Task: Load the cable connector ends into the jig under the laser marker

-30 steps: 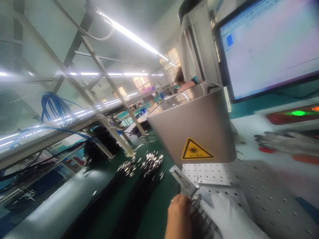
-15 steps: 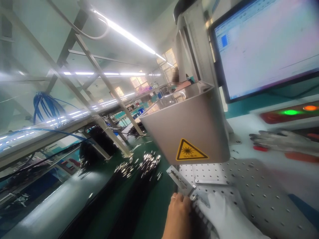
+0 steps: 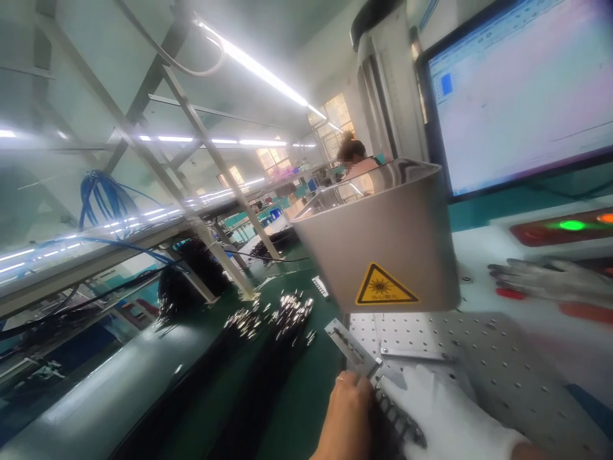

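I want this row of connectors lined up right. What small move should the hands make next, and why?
Probably slide the connector row forward along the metal fixture toward the laser hood. The left hand and gloved right hand grip it, short of the hood's opening.

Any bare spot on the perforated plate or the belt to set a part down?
Free: perforated plate right of the gloved right hand, below the laser hood. Also the belt at lower left. Crowded: cable ends mid-belt, and the fixture by the left hand.
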